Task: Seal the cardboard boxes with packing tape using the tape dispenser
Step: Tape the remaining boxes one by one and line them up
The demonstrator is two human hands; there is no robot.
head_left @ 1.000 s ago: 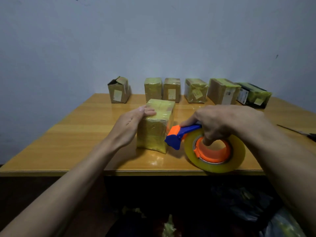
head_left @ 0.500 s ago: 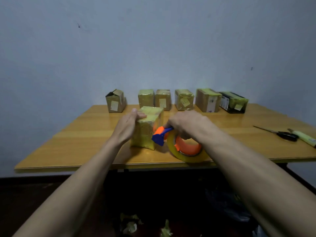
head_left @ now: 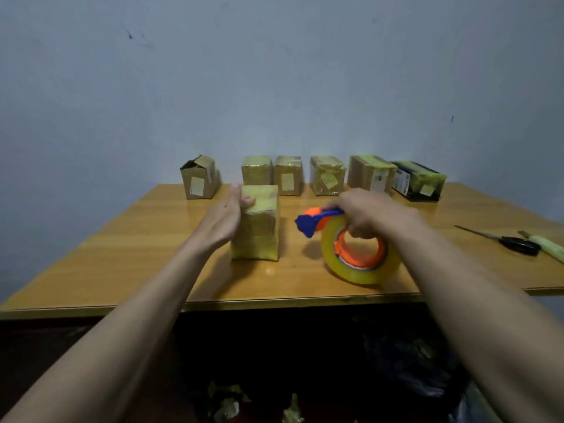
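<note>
From the head view, the tape dispenser (head_left: 351, 242), gripped in the right hand (head_left: 369, 213), has pulled clear of the wrapped box (head_left: 258, 222) on the worktop (head_left: 137, 254); the left hand (head_left: 227, 216) rests flat against the box's side, fingers straight. That strip looks finished.

Makeshift packing station, bare wall, wooden table (head_left: 128, 257), row of taped parcels (head_left: 287, 175)
</note>
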